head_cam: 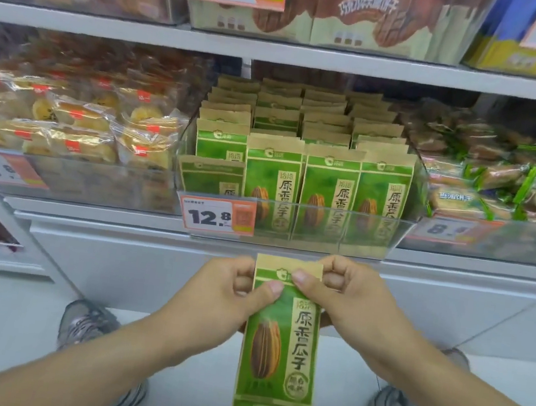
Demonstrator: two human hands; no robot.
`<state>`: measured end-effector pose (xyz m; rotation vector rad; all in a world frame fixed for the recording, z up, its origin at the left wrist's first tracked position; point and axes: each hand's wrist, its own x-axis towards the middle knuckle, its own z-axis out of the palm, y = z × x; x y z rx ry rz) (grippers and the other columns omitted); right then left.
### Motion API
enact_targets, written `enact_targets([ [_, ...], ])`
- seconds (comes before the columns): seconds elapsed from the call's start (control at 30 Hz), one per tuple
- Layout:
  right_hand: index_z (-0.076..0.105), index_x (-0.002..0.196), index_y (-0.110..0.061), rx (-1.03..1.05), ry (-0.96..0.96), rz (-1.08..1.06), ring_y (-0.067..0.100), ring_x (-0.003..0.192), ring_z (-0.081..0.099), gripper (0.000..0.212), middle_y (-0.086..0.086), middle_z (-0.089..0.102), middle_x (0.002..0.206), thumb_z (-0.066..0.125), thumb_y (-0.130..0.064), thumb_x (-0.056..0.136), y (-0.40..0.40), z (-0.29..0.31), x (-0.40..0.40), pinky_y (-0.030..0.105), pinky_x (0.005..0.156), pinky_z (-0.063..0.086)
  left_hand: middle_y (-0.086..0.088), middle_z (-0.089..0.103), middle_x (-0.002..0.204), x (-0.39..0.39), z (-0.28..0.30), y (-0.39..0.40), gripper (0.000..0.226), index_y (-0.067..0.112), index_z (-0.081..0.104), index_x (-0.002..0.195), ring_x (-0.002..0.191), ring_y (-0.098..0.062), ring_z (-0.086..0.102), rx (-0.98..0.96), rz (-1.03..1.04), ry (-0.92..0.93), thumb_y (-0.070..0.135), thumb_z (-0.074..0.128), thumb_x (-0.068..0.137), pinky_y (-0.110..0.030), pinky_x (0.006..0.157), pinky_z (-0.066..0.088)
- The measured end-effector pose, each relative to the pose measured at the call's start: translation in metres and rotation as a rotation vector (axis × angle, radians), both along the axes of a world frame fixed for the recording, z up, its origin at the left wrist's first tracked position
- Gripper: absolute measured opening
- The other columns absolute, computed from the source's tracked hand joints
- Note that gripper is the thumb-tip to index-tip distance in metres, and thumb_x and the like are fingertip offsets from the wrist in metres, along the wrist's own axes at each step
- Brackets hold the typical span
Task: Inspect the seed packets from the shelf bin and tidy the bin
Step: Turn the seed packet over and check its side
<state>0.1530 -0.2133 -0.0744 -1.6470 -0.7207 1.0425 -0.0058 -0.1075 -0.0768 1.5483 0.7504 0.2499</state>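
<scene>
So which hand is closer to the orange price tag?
Left. The left hand sits almost straight below the price tag; the right hand is farther over, past the seed packet.

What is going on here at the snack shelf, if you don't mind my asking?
A person is holding one green seed packet upright in front of the shelf, looking at its front. The left hand and the right hand both pinch it near its top edge. Above it, the clear shelf bin holds rows of the same packets standing upright, with a 12.8 price tag on its front; the front-left packet sits lower than its neighbours.
</scene>
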Motion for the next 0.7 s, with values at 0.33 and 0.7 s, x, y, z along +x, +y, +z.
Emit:
enact_targets([
  [0.33, 0.068, 0.111, -0.005, 0.035, -0.011, 0.141, 0.032, 0.087, 0.077, 0.031, 0.017, 0.077, 0.102, 0.075, -0.017, 0.084, -0.003, 0.007, 0.018, 0.035, 0.065, 0.063, -0.009, 0.079, 0.094, -0.002, -0.002, 0.012, 0.040, 0.009, 0.060, 0.115, 0.088, -0.022, 0.076, -0.112, -0.006, -0.068, 0.037, 0.063, 0.087, -0.035, 0.073, 0.062],
  [0.7, 0.058, 0.132, -0.028, -0.156, -0.003, 0.399, 0.039, 0.079, 0.076, 0.076, 0.020, 0.071, 0.110, 0.085, 0.011, 0.071, -0.014, 0.006, 0.035, 0.039, 0.072, 0.062, -0.014, 0.078, 0.096, 0.006, -0.013, 0.010, 0.024, 0.004, 0.057, 0.116, 0.088, -0.033, 0.075, -0.143, 0.006, -0.059, 0.019, 0.059, 0.098, -0.041, 0.070, 0.063],
])
